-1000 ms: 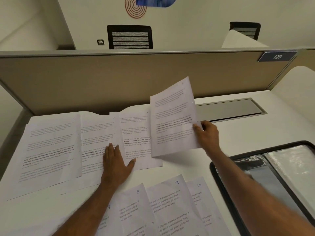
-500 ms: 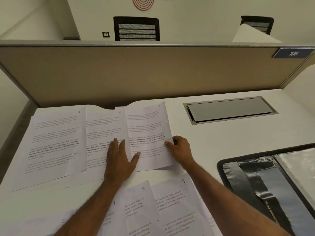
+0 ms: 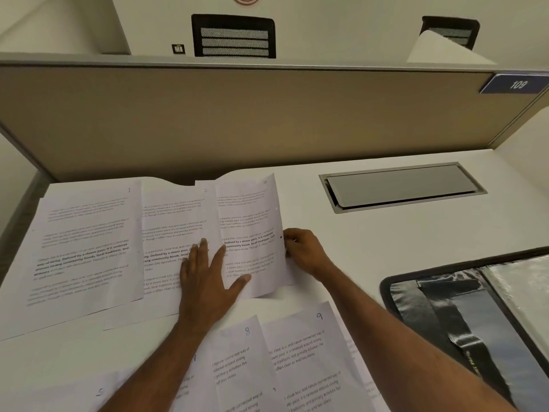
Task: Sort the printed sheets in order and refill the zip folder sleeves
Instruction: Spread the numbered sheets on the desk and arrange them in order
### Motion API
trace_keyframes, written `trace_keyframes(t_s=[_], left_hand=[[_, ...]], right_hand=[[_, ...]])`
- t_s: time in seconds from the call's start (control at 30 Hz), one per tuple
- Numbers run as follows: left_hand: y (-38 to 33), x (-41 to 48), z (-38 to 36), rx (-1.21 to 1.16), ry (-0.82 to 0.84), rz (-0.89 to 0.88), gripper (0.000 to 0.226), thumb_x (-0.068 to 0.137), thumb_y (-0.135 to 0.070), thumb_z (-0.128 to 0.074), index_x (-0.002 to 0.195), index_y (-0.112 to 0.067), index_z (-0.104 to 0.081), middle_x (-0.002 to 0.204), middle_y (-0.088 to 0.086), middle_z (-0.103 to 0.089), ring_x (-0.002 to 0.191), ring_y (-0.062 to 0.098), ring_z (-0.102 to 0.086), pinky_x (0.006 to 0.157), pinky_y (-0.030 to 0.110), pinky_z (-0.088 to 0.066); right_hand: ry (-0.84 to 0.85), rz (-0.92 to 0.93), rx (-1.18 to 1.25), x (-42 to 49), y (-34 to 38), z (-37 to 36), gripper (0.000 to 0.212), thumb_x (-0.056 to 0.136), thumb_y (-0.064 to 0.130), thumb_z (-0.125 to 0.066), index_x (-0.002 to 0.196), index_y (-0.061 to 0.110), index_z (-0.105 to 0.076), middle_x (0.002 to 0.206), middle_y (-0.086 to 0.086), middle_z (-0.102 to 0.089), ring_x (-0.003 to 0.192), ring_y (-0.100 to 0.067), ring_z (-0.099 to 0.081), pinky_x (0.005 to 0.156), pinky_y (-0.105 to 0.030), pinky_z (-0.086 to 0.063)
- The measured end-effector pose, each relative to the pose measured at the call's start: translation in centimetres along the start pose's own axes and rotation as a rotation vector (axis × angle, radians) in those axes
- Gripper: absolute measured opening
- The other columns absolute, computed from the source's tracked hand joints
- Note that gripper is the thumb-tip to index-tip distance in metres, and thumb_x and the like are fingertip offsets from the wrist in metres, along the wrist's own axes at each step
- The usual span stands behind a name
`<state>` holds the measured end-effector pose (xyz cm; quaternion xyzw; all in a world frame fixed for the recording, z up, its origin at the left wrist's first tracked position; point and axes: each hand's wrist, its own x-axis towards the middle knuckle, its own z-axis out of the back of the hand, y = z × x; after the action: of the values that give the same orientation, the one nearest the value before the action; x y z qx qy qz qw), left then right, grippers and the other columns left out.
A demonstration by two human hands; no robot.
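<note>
Printed sheets (image 3: 166,248) lie in two overlapping rows on the white desk (image 3: 356,233). In the far row, sheet 1 (image 3: 86,245) is at the left and covers the left edge of sheet 2 (image 3: 175,215). Sheet 3 (image 3: 252,209) lies over the right part of sheet 2. The left hand (image 3: 208,281) rests flat across sheet 2 and sheet 3, with fingers straight and a little spread, and it grips nothing. The right hand (image 3: 306,251) has its fingers curled at the right edge of sheet 3 and pinches this edge. In the near row, sheet 8 (image 3: 237,352) and sheet 9 (image 3: 303,346) overlap between the two forearms. Further right, a grey hatch (image 3: 401,187) is set into the desk. At the far right the black zip folder (image 3: 430,316) lies open, and its clear sleeves (image 3: 523,295) are showing.
</note>
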<state>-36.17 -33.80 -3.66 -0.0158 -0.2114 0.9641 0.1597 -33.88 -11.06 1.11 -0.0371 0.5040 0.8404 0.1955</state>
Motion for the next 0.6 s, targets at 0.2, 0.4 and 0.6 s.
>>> trace_keyframes(t_s=[0.2, 0.4, 0.6], left_hand=[[0.1, 0.0, -0.4, 0.012, -0.008, -0.007, 0.098, 0.075, -0.084, -0.034, 0.149, -0.020, -0.039, 0.161, 0.015, -0.020, 0.149, 0.035, -0.018, 0.120, 0.054, -0.013], [0.3, 0.1, -0.6, 0.010, -0.012, -0.019, 0.101, 0.074, -0.087, -0.024, 0.149, -0.021, -0.039, 0.161, 0.015, -0.020, 0.149, 0.034, -0.017, 0.120, 0.054, -0.013], [0.4, -0.1, -0.7, 0.009, -0.018, -0.017, 0.100, 0.075, -0.086, -0.024, 0.150, -0.022, -0.037, 0.163, 0.013, -0.016, 0.150, 0.031, -0.014, 0.121, 0.052, -0.011]], right_hand=[[-0.175, -0.093, -0.269, 0.0, 0.2, -1.7, 0.058, 0.083, 0.034, -0.074, 0.131, 0.011, -0.051, 0.121, -0.007, -0.056, 0.106, -0.024, -0.060, 0.088, -0.035, -0.049], [-0.168, -0.252, -0.331, 0.8, 0.9, -1.5, 0.030, 0.082, 0.019, -0.066, 0.063, 0.017, -0.042, 0.067, 0.002, -0.043, 0.054, -0.013, -0.038, 0.053, -0.023, -0.032], [-0.185, -0.226, -0.146, 1.2, 0.1, -0.6, 0.031, 0.083, 0.019, -0.065, 0.060, 0.016, -0.043, 0.058, 0.003, -0.045, 0.053, -0.015, -0.039, 0.055, -0.025, -0.036]])
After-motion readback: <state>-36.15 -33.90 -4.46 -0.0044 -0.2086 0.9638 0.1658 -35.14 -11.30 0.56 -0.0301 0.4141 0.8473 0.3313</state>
